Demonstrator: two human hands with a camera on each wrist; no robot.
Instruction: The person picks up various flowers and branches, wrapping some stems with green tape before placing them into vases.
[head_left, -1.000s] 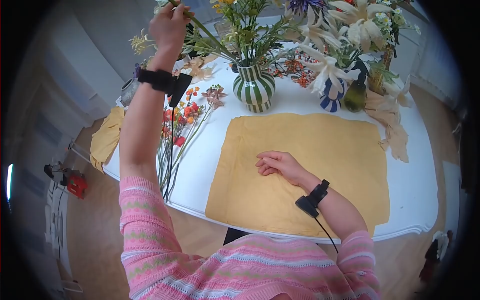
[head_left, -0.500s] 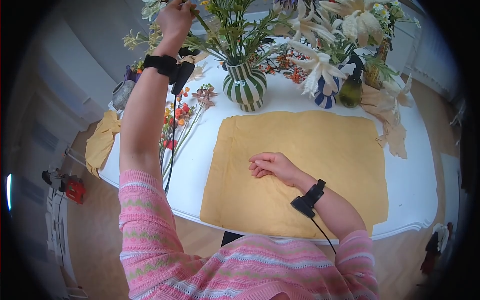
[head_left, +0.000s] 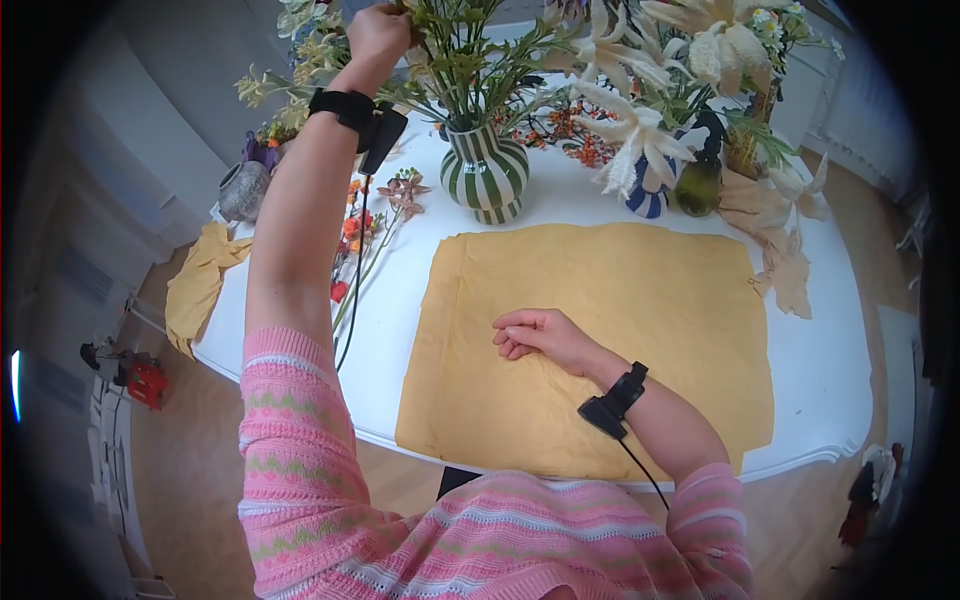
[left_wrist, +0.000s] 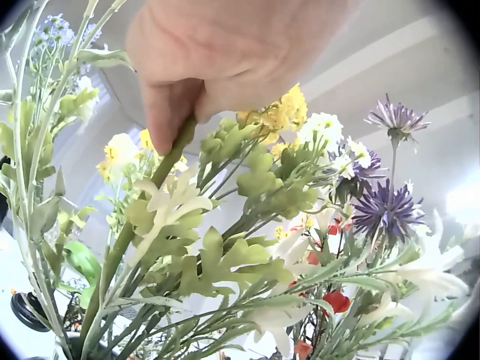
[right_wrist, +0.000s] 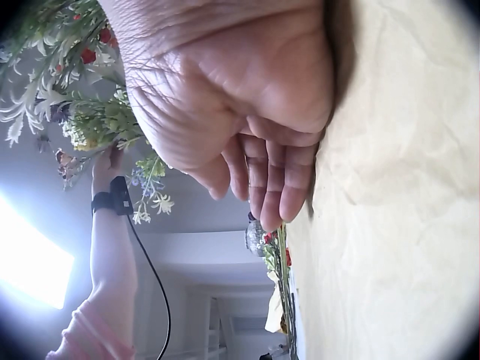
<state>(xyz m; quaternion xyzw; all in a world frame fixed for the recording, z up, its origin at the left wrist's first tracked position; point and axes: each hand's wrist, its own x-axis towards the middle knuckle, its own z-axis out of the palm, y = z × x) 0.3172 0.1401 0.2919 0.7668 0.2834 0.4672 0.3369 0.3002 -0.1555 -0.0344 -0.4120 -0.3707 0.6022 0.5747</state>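
My left hand [head_left: 380, 35] is raised at the top of the head view, among the flowers above a green-and-white striped vase [head_left: 485, 175]. In the left wrist view the thumb and fingers of that hand [left_wrist: 225, 52] pinch a thick green stem [left_wrist: 112, 262], which slants down among other stems and leaves. My right hand [head_left: 548, 338] rests on its side on a sheet of yellow paper [head_left: 600, 290], fingers loosely bent and holding nothing; the right wrist view shows its palm [right_wrist: 232, 97] and relaxed fingers.
Red and orange flowers [head_left: 352, 230] lie left of the paper. A grey vase [head_left: 243, 190] and crumpled yellow paper [head_left: 195, 285] are at the left edge. Blue-striped [head_left: 650, 190] and green glass [head_left: 698, 185] vases stand at the back right, near beige paper [head_left: 790, 275].
My left hand has moved right and closer to the stems above the striped vase, still pinching the stem. The right hand stays resting on the paper. The head view has shifted slightly.
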